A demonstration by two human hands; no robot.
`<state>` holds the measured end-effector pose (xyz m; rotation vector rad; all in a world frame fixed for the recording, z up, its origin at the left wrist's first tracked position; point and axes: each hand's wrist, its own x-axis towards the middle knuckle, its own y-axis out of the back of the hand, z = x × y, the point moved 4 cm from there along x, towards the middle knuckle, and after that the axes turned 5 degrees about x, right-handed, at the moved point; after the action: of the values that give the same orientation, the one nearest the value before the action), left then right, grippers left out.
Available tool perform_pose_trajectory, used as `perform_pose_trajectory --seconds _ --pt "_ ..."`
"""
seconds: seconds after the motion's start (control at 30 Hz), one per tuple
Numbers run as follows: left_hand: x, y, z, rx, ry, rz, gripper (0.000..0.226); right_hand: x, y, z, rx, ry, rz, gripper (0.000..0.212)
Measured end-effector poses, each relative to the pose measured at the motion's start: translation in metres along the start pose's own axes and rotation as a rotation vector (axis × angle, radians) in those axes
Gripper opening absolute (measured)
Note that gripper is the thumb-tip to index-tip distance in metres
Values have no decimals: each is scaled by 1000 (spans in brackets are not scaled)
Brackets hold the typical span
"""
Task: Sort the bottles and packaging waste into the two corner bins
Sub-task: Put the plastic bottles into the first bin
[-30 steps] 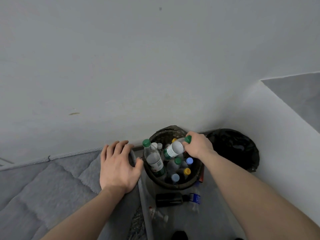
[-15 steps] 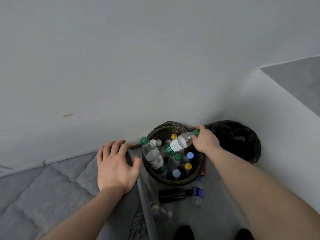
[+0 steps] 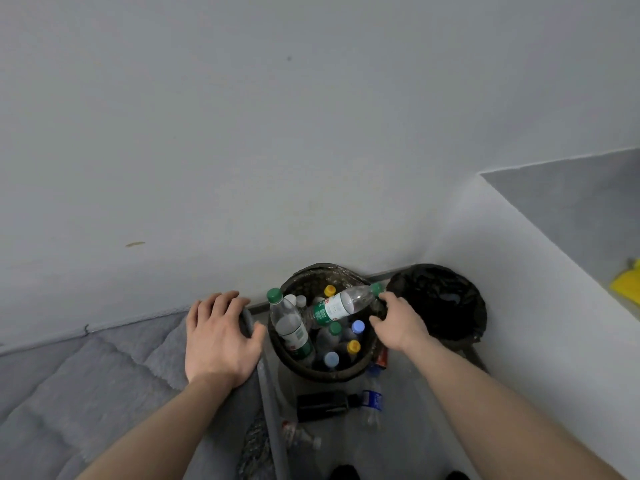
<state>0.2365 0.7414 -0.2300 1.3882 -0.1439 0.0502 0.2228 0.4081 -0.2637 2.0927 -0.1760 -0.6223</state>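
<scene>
Since the earlier frames the right hand (image 3: 398,323) has drawn the bottle (image 3: 341,306) rightward, so its green cap now sits over the gap between the two bins rather than above the middle of the left one. That hand's fingers curl around the neck just below the cap, though the grip itself is partly hidden behind the knuckles. The left hand (image 3: 220,337) has stayed flat, fingers spread and relaxed, pressing on the edge of the grey bed (image 3: 86,382) and holding nothing.

The held bottle is clear plastic with a green and white label, lying tilted above the left bin (image 3: 287,355), its base low over the other bottles. That bin is crowded: an upright bottle with a green cap (image 3: 287,320) leans at its left rim, and caps in yellow, blue and green show among shapes too dim to separate. The right bin (image 3: 440,303) is lined with a black bag, and its contents cannot be made out.

On the floor below, a dark bottle (image 3: 323,405) lies beside a clear one with a blue label (image 3: 372,400); another clear bottle (image 3: 299,436) is blurred. A yellow object (image 3: 628,285) is cut off at the right edge.
</scene>
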Motion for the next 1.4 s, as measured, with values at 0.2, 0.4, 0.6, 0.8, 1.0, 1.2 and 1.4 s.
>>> perform_pose_trajectory --seconds 0.2,0.4,0.6,0.8,1.0,1.2,1.4 --pt "-5 14 6 73 -13 -116 61 -93 31 10 14 67 1 63" --pt "-27 49 105 70 -242 -188 71 -179 92 62 28 32 89 67" --pt "-83 89 241 -33 -595 -160 71 -251 142 133 105 -70 215 64" --pt "-133 104 332 -131 -788 -184 76 -294 162 195 208 -171 278 65" --pt "-168 48 357 -109 -804 -328 76 -295 137 229 316 -212 298 57" --pt "-174 -59 327 -13 -580 -654 78 -274 110 263 339 -236 167 57" --pt "-120 -96 333 -152 -370 -611 53 -206 93 260 250 -180 87 65"
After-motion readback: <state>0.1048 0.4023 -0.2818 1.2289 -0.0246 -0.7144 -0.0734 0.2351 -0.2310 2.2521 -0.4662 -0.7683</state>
